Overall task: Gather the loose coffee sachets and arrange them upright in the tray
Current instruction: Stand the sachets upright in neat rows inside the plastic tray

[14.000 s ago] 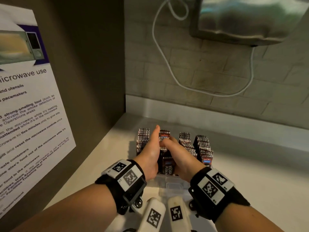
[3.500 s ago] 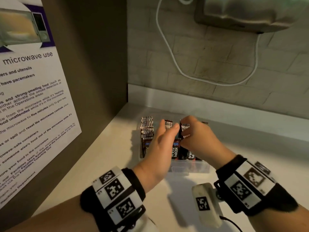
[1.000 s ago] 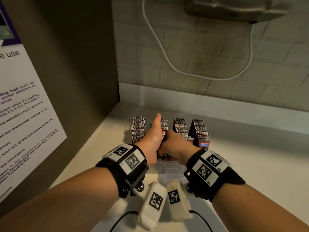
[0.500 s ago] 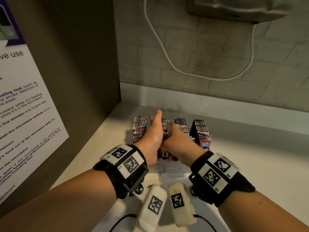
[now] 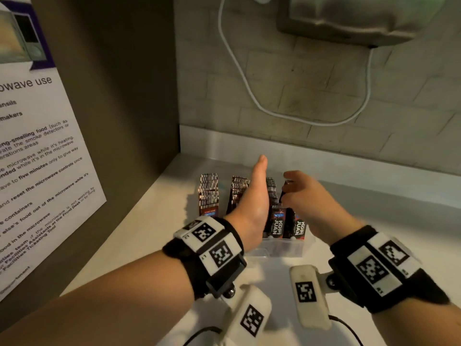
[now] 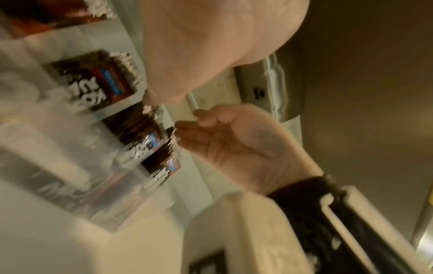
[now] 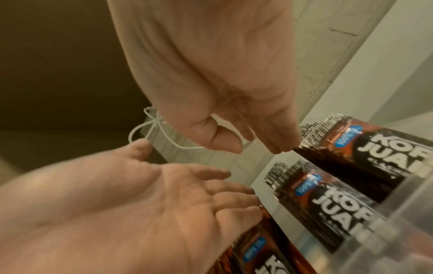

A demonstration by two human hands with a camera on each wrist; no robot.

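A clear plastic tray on the white counter holds several rows of dark Kopi Juan coffee sachets standing upright. My left hand stands flat on its edge among the middle rows, thumb up and fingers straight, hiding the sachets behind it. My right hand hovers over the right-hand rows with loosely curled fingers. In the right wrist view the right hand holds nothing, its fingertips just above the sachet tops. The left hand shows an open palm there.
A brown side panel with a microwave-use poster closes off the left. A tiled wall stands behind, with a white cable and a steel wall unit. Bare counter lies to the right of the tray.
Half a second ago both hands pressed together around a middle row. Now they have parted: the right hand has moved right and up, and the left hand stays flat in the tray.
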